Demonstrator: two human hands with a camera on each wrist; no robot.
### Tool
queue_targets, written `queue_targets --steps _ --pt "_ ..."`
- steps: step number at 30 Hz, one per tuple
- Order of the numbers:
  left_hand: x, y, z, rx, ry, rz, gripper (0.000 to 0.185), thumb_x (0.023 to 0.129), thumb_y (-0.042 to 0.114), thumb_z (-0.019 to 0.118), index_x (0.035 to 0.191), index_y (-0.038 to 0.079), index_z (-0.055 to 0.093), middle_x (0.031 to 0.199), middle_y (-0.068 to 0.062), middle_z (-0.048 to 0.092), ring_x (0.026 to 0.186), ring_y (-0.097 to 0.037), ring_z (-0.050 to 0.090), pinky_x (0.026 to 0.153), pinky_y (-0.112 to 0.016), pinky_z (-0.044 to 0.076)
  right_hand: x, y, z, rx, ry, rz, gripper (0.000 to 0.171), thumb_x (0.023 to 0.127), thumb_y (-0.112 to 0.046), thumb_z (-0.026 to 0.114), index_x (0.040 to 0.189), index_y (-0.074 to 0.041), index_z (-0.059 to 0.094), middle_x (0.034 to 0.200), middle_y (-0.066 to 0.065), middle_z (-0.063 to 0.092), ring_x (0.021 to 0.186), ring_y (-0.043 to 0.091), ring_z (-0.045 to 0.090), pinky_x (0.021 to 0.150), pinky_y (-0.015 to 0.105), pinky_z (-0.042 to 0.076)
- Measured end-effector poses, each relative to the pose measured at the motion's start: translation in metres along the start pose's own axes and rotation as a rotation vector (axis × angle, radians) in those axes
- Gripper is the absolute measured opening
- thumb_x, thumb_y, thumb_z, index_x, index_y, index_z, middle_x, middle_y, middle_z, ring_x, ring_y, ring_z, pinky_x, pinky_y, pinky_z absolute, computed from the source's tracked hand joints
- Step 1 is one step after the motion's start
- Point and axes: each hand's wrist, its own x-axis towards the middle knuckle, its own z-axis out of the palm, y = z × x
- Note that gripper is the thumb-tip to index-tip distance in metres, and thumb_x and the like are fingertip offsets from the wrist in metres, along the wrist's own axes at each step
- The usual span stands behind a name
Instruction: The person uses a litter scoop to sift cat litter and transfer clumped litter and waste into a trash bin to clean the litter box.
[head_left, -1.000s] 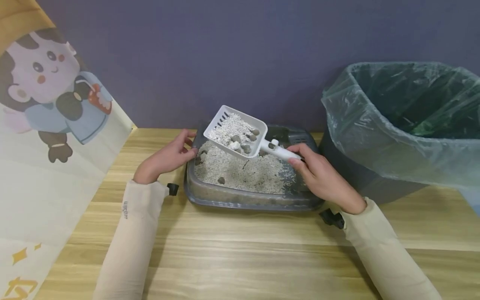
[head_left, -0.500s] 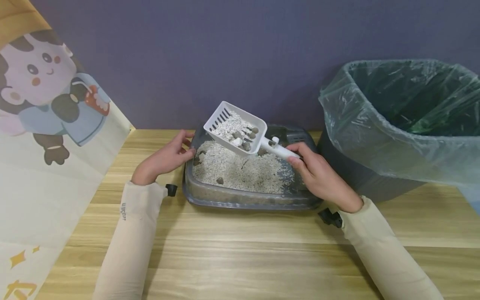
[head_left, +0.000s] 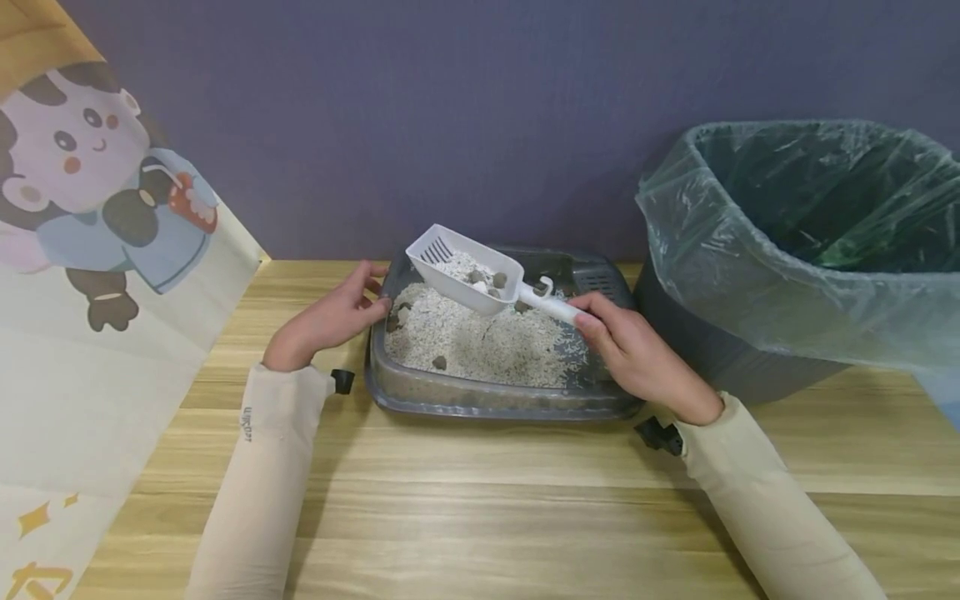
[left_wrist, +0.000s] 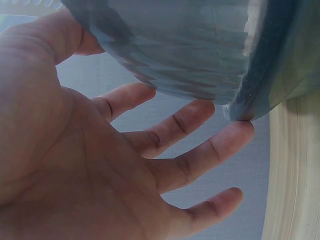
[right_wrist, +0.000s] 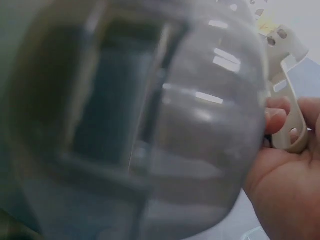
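A white slotted litter scoop (head_left: 467,282) hangs tilted over a grey litter box (head_left: 480,402), carrying pale litter and several grey-brown clumps. My right hand (head_left: 637,346) grips the end of its handle, also seen as the scoop handle (right_wrist: 287,120) in the right wrist view, where the box wall covers much of the picture. At the box's left end, my left hand (head_left: 330,312) touches the rim with spread fingers. In the left wrist view its fingertips (left_wrist: 239,131) meet the wall, and the little finger stands apart. Litter (head_left: 480,342) with a few dark clumps lies in the box.
To the right stands a grey bin (head_left: 720,333) lined with a translucent green bag (head_left: 720,250). A purple-grey wall (head_left: 450,108) rises behind the wooden tabletop (head_left: 480,508). On the left is a panel with a cartoon figure (head_left: 112,183).
The scoop's head has risen slightly, then dipped and tilted toward me; less loose litter shows in it, while the clumps stay. My left hand keeps its place at the rim.
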Motion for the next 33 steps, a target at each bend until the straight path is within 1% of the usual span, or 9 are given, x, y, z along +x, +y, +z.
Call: queue_targets --steps 2,8,12,17,19,22,27,30,33 --pt "0.0006 -0.0007 0.0002 -0.001 -0.003 0.003 0.047 0.096 0.015 0.049 0.135 -0.001 0.029 0.134 -0.021 0.040 0.105 -0.035 0.051 0.084 -0.045 0.044 0.0002 0.0000 0.0003 0.001 -0.007 0.006 0.019 0.102 -0.018 0.041 0.113 -0.010 0.054 0.069 -0.002 0.044 0.052 0.012 0.037 0.050 0.029 0.035" --pt "0.0000 -0.0014 0.0002 0.007 -0.011 -0.008 0.049 0.097 0.016 0.048 0.138 0.001 0.027 0.132 -0.021 0.041 0.104 -0.034 0.052 0.082 -0.044 0.045 0.0008 0.0008 0.0023 0.019 -0.023 0.002 0.016 0.102 -0.015 0.040 0.106 -0.009 0.055 0.068 0.000 0.045 0.053 0.012 0.038 0.050 0.028 0.035" --pt "0.0001 -0.0022 0.0003 0.021 -0.017 -0.009 0.050 0.097 0.017 0.047 0.139 0.000 0.025 0.138 -0.023 0.036 0.107 -0.035 0.050 0.083 -0.045 0.044 0.0007 0.0020 0.0034 0.024 -0.036 -0.007 0.016 0.102 -0.014 0.039 0.101 -0.009 0.054 0.068 0.002 0.046 0.052 0.011 0.038 0.049 0.028 0.035" --pt "-0.0014 0.0002 -0.0007 0.023 -0.020 -0.011 0.048 0.097 0.019 0.048 0.137 0.001 0.027 0.143 -0.019 0.032 0.110 -0.034 0.048 0.084 -0.045 0.044 0.0011 0.0032 0.0032 0.014 -0.037 -0.008 0.016 0.102 -0.014 0.039 0.098 -0.010 0.055 0.067 0.001 0.046 0.051 0.010 0.037 0.049 0.028 0.035" --pt "-0.0021 0.0011 -0.0008 0.022 -0.016 -0.009 0.048 0.097 0.019 0.048 0.136 0.002 0.028 0.142 -0.017 0.033 0.109 -0.034 0.048 0.084 -0.045 0.044 0.0014 0.0037 0.0028 0.008 -0.034 -0.001 0.016 0.102 -0.015 0.040 0.096 -0.011 0.054 0.067 0.000 0.046 0.050 0.011 0.038 0.049 0.028 0.035" --pt "-0.0021 0.0013 -0.0004 0.027 -0.013 -0.002 0.048 0.097 0.019 0.048 0.136 0.002 0.028 0.141 -0.018 0.034 0.109 -0.034 0.049 0.084 -0.045 0.044 0.0015 0.0043 0.0019 -0.007 -0.027 0.030 0.016 0.102 -0.020 0.042 0.100 -0.013 0.056 0.067 -0.001 0.046 0.049 0.012 0.038 0.048 0.029 0.035" --pt "-0.0013 -0.0013 -0.0009 0.031 -0.014 -0.008 0.050 0.097 0.018 0.048 0.138 0.001 0.027 0.140 -0.020 0.034 0.109 -0.035 0.048 0.085 -0.046 0.044 0.0008 0.0045 0.0005 -0.040 -0.032 0.060 0.023 0.100 -0.025 0.045 0.117 -0.013 0.054 0.072 0.000 0.044 0.049 0.014 0.036 0.048 0.030 0.034" --pt "-0.0008 -0.0026 -0.0012 0.024 -0.012 -0.015 0.049 0.096 0.017 0.048 0.138 0.001 0.027 0.142 -0.020 0.033 0.109 -0.036 0.048 0.084 -0.046 0.044 0.0006 0.0050 0.0006 -0.052 -0.024 0.055 0.025 0.100 -0.024 0.047 0.120 -0.011 0.052 0.076 0.001 0.046 0.052 0.014 0.037 0.049 0.030 0.035" --pt "-0.0005 -0.0028 -0.0010 0.020 -0.010 -0.017 0.050 0.096 0.016 0.049 0.138 0.001 0.026 0.141 -0.020 0.033 0.108 -0.036 0.049 0.084 -0.047 0.044 0.0005 0.0054 0.0010 -0.066 0.003 0.051 0.026 0.099 -0.023 0.048 0.121 -0.011 0.051 0.079 0.000 0.048 0.055 0.014 0.040 0.050 0.030 0.036"
